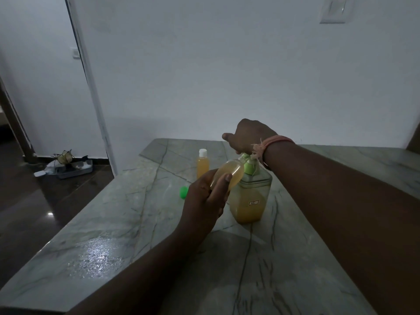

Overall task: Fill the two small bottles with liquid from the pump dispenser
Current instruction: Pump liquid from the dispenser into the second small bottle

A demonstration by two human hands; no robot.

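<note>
A: What is the surface like?

B: A grey-green marble counter (127, 223) with dark veins, glossy, with a bright sheen patch near its left front. It runs back to a plain white wall (227, 76).

A: And the room around it?

B: Dim. A switch plate (334, 10) sits high on the wall at the right. To the left a white door frame (91, 92) stands, and beyond it dark polished floor (34, 201) with a small tray of clutter (70, 167) against the skirting.

A: Where are the bottles?

B: The pump dispenser (251, 196) stands upright mid-counter, its lower part holding amber liquid. One small bottle (202, 163), capped white and filled, stands just behind and left of it. The other small bottle (228, 175) is tilted, its mouth up against the green pump head. A loose green cap (183, 192) lies on the counter to the left.

A: The hands?

B: The left hand (204, 201) grips the tilted bottle, fingers wrapped round it, thumb across the front. The right hand (246, 138), a pink thread band (272, 144) on its wrist, rests down on the pump top; its fingers are hidden beneath the hand, so I cannot tell whether they are spread or together.
</note>
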